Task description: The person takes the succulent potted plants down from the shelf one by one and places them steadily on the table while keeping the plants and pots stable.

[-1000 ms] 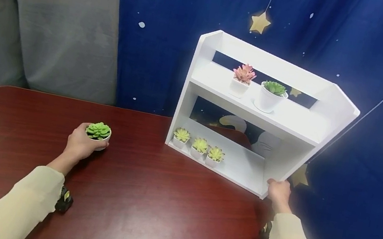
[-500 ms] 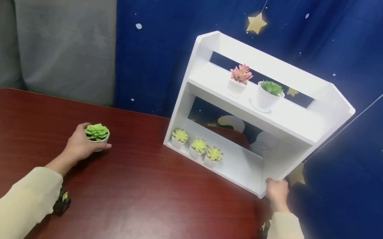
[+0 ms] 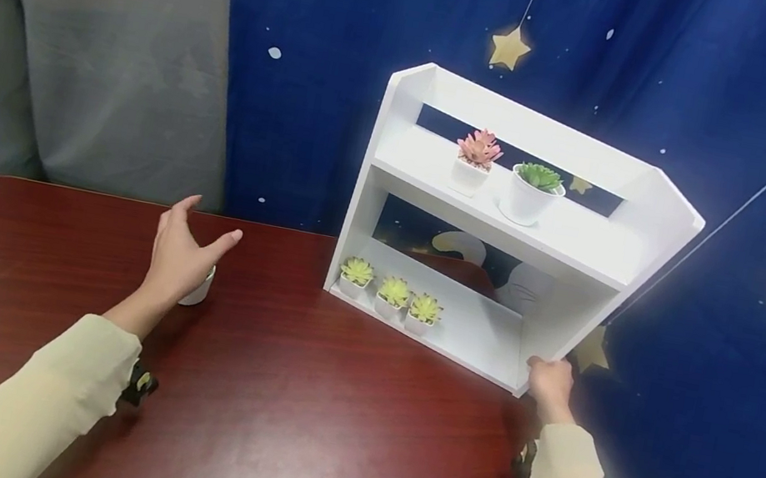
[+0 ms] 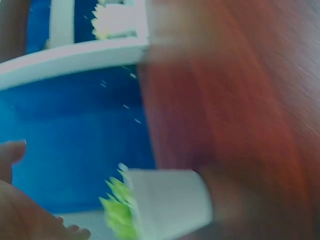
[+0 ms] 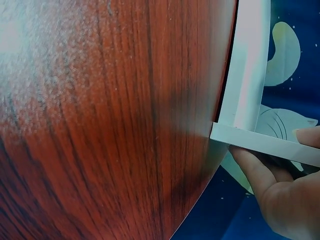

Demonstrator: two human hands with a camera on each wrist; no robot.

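Observation:
My left hand [image 3: 180, 260] is raised with thumb and fingers spread apart, holding nothing. Just beyond it, a white pot [image 3: 196, 292] stands on the table, partly hidden by the hand in the head view. The left wrist view shows that pot with its green succulent [image 4: 119, 212], apart from the fingers. At the right, my right hand [image 3: 551, 383] grips the lower front of the side panel of a white two-tier shelf [image 3: 603, 242]. In the right wrist view, thumb and fingers lie on opposite faces of that panel [image 5: 265, 142].
On the upper tier stand a pink succulent [image 3: 477, 157] and a green succulent [image 3: 531, 192] in white pots. Three small yellow-green succulents [image 3: 391, 295] line the lower tier's left part. A blue star-patterned curtain [image 3: 301, 90] hangs behind the brown table [image 3: 296, 394].
My left hand has let go of the potted succulent and lifted off it, its fingers spreading. The right hand keeps its grip on the shelf. The head view has shifted slightly.

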